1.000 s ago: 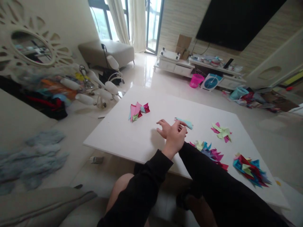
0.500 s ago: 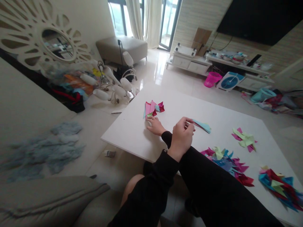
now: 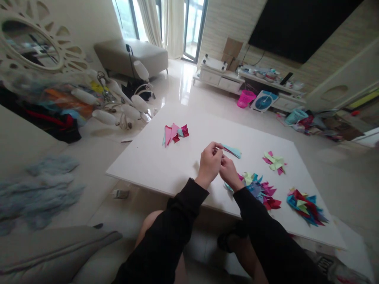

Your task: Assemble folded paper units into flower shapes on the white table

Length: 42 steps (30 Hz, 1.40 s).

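My left hand [image 3: 209,161] and my right hand [image 3: 230,169] meet above the middle of the white table [image 3: 142,157]. Both have their fingers pinched together at the tips. What lies between them is mostly hidden; a small green folded paper seems to be in my right hand. Just beyond the fingertips, a fan of light blue paper strips [image 3: 232,150] rests on the table. At the left are pink folded papers [image 3: 170,134] with small red folded pieces [image 3: 185,130]. A heap of colourful folded papers [image 3: 259,189] spreads beside my right wrist.
Toward the right lie a green and pink folded paper group [image 3: 275,162] and a second multicoloured pile [image 3: 308,207]. Beyond the table stand a pink basket [image 3: 245,98], a blue and white fan [image 3: 263,101] and a white lamp fixture [image 3: 130,108] on the floor.
My right hand reached left across my left arm to the pink papers, then came back beside my left hand. The small green folded paper there is gone from its spot. The view swung right and back.
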### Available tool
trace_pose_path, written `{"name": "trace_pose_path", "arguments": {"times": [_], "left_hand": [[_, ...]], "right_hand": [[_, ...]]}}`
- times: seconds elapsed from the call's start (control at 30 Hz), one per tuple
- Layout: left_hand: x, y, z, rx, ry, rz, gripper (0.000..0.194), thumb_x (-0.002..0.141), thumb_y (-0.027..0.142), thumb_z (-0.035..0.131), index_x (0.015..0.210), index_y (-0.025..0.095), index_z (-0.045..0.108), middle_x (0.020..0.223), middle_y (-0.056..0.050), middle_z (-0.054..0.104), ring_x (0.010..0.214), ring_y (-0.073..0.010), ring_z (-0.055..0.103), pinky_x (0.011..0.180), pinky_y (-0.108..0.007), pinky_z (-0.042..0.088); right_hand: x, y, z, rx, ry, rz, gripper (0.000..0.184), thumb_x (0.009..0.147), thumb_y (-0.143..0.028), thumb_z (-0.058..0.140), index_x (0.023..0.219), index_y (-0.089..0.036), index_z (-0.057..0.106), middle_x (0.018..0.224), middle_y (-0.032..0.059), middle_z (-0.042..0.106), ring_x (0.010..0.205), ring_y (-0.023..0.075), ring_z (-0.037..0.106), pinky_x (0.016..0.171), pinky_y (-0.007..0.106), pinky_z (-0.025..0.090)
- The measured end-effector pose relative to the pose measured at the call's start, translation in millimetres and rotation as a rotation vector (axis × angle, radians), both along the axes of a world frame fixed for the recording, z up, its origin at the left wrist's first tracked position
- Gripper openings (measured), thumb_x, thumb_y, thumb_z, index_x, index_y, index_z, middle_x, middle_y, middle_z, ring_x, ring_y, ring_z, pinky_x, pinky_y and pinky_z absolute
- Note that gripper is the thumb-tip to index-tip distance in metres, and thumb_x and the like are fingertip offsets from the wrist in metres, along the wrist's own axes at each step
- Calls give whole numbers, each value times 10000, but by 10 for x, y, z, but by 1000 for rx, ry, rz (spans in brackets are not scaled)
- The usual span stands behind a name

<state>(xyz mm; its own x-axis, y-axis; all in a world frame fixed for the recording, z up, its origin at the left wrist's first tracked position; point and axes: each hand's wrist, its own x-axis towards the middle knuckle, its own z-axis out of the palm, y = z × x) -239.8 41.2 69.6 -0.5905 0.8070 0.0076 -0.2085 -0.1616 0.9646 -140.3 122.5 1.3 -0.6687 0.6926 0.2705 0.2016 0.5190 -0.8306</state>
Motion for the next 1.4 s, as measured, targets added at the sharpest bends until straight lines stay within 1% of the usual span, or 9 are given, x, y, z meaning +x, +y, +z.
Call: {"name": "trace_pose_path", "arguments": {"times": [0.1, 0.17, 0.37, 0.53, 0.67, 0.8, 0.9, 1.13, 1.4], "left_hand": [[88, 65, -90, 1, 33, -29, 100, 806, 153, 519, 859, 185, 598, 675, 12, 593, 600, -120, 579, 610, -234, 476], [168, 125, -151, -44, 23, -47, 112, 790, 148, 523, 866, 181, 598, 694, 11, 599, 587, -114, 577, 603, -233, 473], [485, 311, -247, -199, -28, -110, 207, 788, 147, 559, 984, 161, 623, 920, -46, 645, 703, -128, 643, 607, -231, 485], [712, 453, -262, -219, -195, -234, 248, 854, 247, 610, 1085, 157, 633, 1032, -88, 677, 789, -158, 698, 654, -257, 527], [796, 501, -262, -156, -291, -252, 293, 857, 340, 678, 1084, 160, 634, 981, -82, 710, 765, -156, 710, 701, -274, 546], [808, 488, -289, -90, -308, -240, 314, 819, 346, 736, 1049, 151, 653, 930, -72, 730, 778, -146, 704, 744, -279, 555], [811, 477, -321, -86, -312, -216, 286, 802, 307, 743, 1016, 140, 654, 915, -69, 736, 792, -145, 705, 771, -290, 560], [801, 440, -333, -84, -304, -183, 228, 802, 241, 724, 988, 139, 641, 961, -74, 736, 809, -148, 712, 778, -299, 568], [726, 363, -342, -106, -266, -170, 279, 791, 269, 731, 1020, 141, 635, 992, -87, 741, 824, -164, 723, 770, -300, 570]], "right_hand": [[599, 15, 164, -166, 138, -266, 249, 818, -349, 711, 987, -184, 790, 1092, 101, 757, 1024, 238, 699, 938, 420, 542], [866, 22, 209, -228, 218, -396, 252, 763, -345, 772, 961, -191, 796, 1045, 91, 774, 1008, 238, 707, 954, 432, 536], [1208, 133, 193, -285, 360, -479, 209, 741, -304, 803, 925, -205, 810, 964, 71, 793, 946, 223, 715, 923, 406, 540], [1297, 158, 292, -246, 343, -473, 149, 769, -300, 775, 884, -209, 805, 922, 61, 791, 908, 224, 724, 874, 395, 565], [1301, 88, 460, -28, 241, -414, 105, 819, -244, 711, 870, -238, 803, 934, 49, 778, 923, 219, 726, 877, 387, 572], [1296, 47, 542, 133, 163, -316, 176, 832, -163, 665, 880, -267, 799, 940, 30, 775, 902, 205, 732, 867, 373, 573], [1299, 31, 551, 166, 155, -297, 189, 838, -153, 651, 887, -271, 790, 943, 25, 772, 901, 206, 730, 859, 371, 575], [1271, -17, 521, 161, 177, -368, 130, 847, -194, 654, 925, -249, 742, 987, 47, 735, 951, 219, 700, 861, 385, 581], [1201, -46, 520, 139, 129, -385, 56, 863, -226, 666, 862, -223, 721, 849, 24, 709, 813, 187, 676, 744, 326, 545]]}}
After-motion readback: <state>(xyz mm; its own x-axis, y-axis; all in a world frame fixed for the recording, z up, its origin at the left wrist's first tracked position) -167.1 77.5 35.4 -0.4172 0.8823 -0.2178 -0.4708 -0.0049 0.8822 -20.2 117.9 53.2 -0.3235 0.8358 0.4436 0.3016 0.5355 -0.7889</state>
